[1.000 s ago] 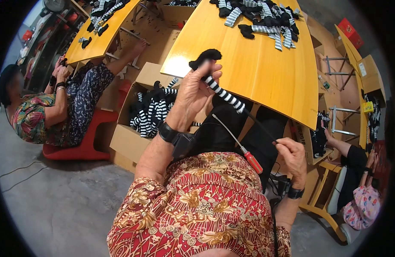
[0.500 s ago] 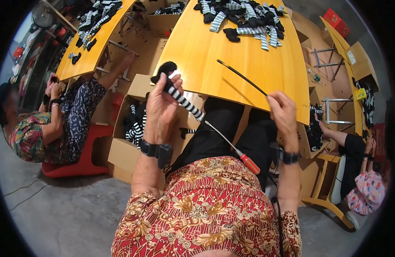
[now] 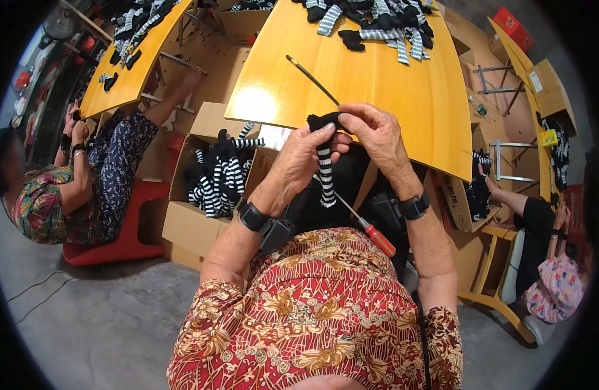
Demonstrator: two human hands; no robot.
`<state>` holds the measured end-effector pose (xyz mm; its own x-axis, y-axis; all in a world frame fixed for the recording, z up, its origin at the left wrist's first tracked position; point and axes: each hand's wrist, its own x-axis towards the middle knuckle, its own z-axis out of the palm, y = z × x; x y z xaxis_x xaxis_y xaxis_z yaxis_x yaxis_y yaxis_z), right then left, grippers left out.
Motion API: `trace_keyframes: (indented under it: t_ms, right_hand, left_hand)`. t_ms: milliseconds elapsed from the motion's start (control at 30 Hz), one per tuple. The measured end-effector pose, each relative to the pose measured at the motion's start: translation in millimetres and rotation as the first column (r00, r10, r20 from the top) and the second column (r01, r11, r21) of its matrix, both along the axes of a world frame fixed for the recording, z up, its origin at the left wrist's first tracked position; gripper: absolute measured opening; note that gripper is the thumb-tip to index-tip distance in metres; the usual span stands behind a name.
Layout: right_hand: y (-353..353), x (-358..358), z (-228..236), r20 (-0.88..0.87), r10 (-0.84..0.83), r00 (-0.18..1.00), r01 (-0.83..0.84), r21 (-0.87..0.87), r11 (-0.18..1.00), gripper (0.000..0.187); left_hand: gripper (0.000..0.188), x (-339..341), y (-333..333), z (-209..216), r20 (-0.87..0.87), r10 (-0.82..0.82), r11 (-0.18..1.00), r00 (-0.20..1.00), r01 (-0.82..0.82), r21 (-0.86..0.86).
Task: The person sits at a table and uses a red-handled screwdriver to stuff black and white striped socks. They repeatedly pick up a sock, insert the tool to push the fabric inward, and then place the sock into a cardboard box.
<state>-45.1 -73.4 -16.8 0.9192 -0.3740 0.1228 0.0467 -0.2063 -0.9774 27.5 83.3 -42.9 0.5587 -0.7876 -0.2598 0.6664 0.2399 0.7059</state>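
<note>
Bare yellow table point(image 3: 403, 91) ahead lies open; sock pile point(image 3: 377, 19) blocks its far end.

Knit cloth, metal rod, glossy wood

A soft, matt knit is seen in the striped sock point(image 3: 324, 170); thin dark metal and a glossy red plastic handle in the long rod point(image 3: 341, 201); smooth, shiny varnished wood in the table point(image 3: 403, 97); matt brown card in the box point(image 3: 185, 224).
</note>
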Motion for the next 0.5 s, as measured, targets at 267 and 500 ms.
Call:
trace_keyframes:
  t_ms: [267, 500]
  right_hand:
    - [7.4, -10.3, -13.8, -0.104, 0.001, 0.995, -0.008, -0.071, 0.997, 0.013]
    - [26.0, -89.4, -30.7, -0.135, 0.252, 0.958, -0.28, -0.629, 0.725, 0.026]
  left_hand:
    - [0.023, -2.7, 18.1, -4.4, 0.021, 0.078, 0.993, 0.997, -0.079, 0.091]
    - [0.017, 38.9, 115.6, -12.2, 0.299, 0.286, 0.886, 0.91, -0.37, 0.281]
